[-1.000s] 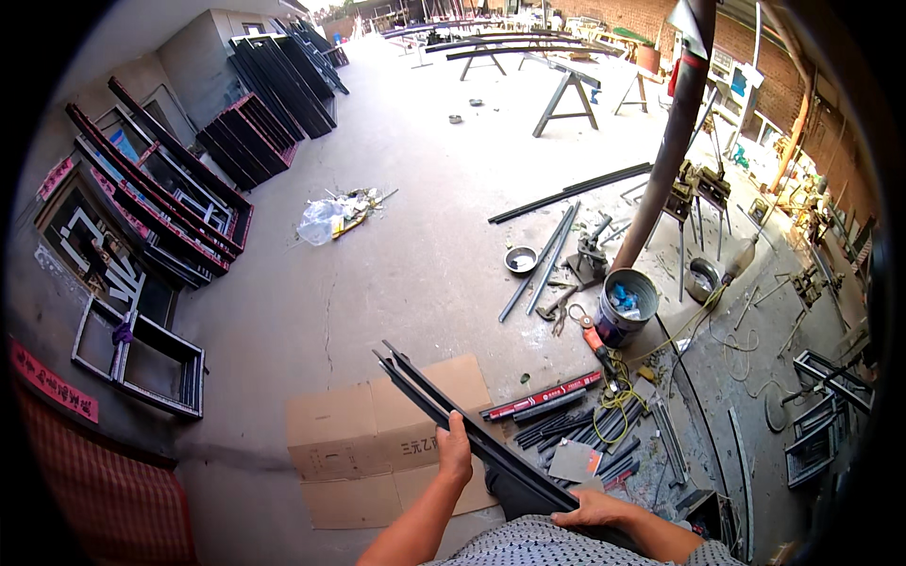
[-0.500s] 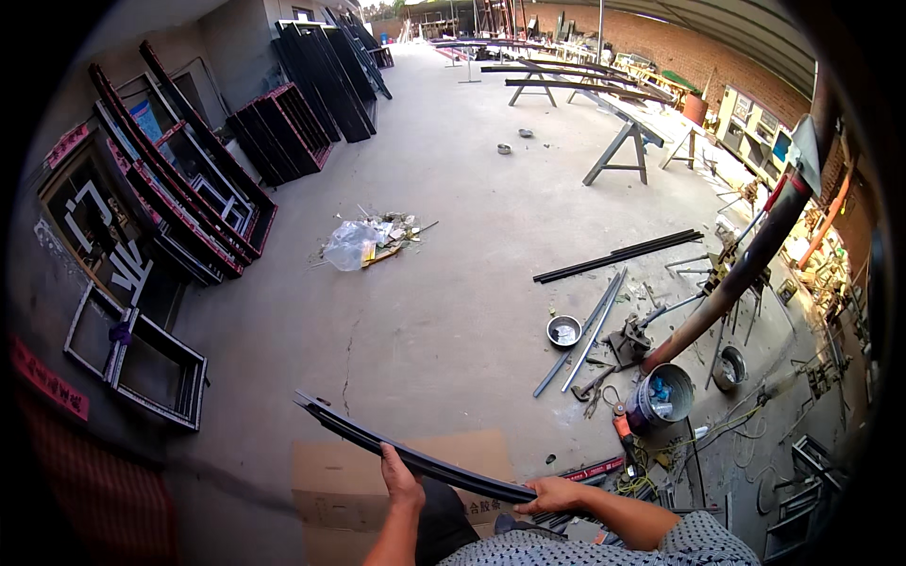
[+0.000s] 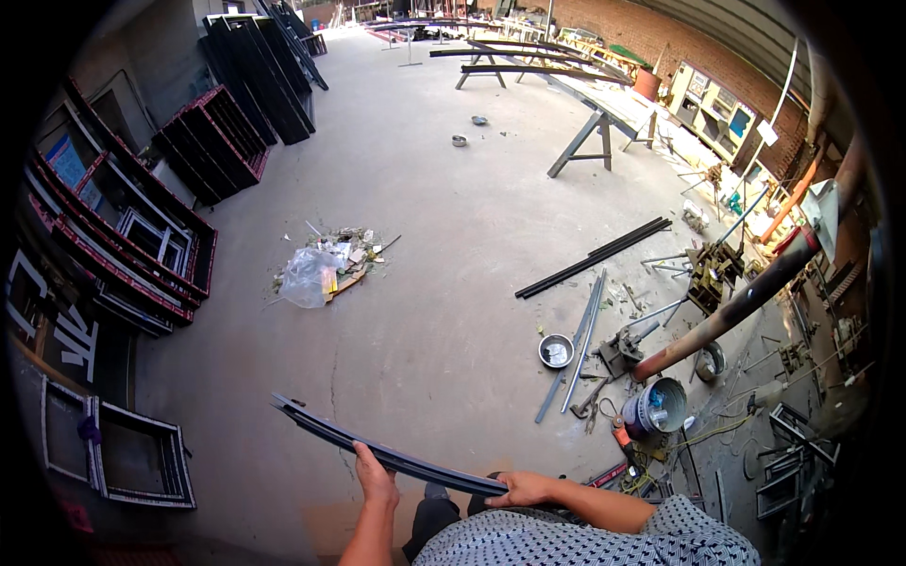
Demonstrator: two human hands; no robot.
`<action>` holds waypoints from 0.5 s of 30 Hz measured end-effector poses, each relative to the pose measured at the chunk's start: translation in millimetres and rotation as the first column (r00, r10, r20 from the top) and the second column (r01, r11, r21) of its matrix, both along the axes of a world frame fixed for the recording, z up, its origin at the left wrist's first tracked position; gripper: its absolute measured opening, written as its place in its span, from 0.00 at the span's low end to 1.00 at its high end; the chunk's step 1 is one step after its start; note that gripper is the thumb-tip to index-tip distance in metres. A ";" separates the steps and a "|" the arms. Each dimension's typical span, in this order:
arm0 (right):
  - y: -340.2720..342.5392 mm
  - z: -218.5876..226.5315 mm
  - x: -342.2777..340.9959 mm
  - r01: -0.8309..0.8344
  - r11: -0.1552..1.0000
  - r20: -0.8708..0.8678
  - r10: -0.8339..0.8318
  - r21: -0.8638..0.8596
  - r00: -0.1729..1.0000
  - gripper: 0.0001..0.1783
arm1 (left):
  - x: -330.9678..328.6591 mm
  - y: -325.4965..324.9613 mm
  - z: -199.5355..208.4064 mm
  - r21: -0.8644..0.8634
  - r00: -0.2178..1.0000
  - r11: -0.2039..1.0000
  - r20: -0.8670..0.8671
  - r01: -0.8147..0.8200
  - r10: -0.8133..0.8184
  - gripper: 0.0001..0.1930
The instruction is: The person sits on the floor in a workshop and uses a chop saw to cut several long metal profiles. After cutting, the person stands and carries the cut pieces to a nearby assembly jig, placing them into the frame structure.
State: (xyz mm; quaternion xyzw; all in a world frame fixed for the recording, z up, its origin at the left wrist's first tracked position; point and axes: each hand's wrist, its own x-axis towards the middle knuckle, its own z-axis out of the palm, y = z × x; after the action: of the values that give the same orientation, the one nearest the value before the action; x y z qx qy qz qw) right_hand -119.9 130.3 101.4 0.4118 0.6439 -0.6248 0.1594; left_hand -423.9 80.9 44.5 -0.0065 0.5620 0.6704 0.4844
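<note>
Dark strips [image 3: 425,466] slant lengthwise over the floor [image 3: 425,283] from far left to near right, the left hand [image 3: 376,481] (nearer their far tip) clamping its fingers partway along, the right hand [image 3: 527,490] gripping the near visible end.

Along the left edge of the grey concrete floor [image 3: 425,302] lean black rectangular frames [image 3: 208,141]. A clear plastic bag [image 3: 310,279] lies against a heap of mixed litter [image 3: 360,251]. Toward the floor's right edge, a round silver metal bowl [image 3: 556,366] stands beside two thin grey bars [image 3: 576,374].
</note>
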 end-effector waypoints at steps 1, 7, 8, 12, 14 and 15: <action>13.8 -3.4 -7.6 -0.012 0.999 0.021 0.011 0.035 1.000 0.30 | -9.0 20.7 3.5 -0.007 1.000 1.000 -0.010 -0.003 0.003 0.26; 137.7 -6.6 -45.9 -0.035 0.995 0.075 0.028 0.095 0.997 0.33 | -42.4 160.1 13.4 0.000 1.000 1.000 0.011 -0.009 0.009 0.28; 161.5 -18.5 -49.1 -0.065 0.994 0.110 0.055 0.093 0.992 0.34 | -45.5 185.3 10.1 0.002 1.000 1.000 0.013 0.001 -0.001 0.28; 271.9 -71.3 -65.1 -0.043 0.984 0.063 0.033 0.170 0.997 0.34 | -67.5 306.7 -9.8 0.098 0.998 0.994 -0.055 0.046 -0.041 0.29; 333.4 -92.6 -74.9 -0.060 0.979 0.050 0.051 0.194 0.997 0.35 | -76.1 364.5 -11.2 0.088 0.998 0.996 -0.060 0.015 -0.010 0.29; 371.6 -93.6 -80.5 -0.065 0.979 0.028 0.061 0.193 0.998 0.34 | -80.8 390.2 -9.1 0.077 0.998 0.997 -0.063 -0.004 0.009 0.29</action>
State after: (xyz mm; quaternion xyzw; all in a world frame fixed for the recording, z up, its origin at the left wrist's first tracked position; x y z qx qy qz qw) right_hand -200.4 502.0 7.8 0.4115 0.7125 -0.5495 0.1452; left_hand -504.7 471.1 35.4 0.0317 0.5508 0.6930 0.4640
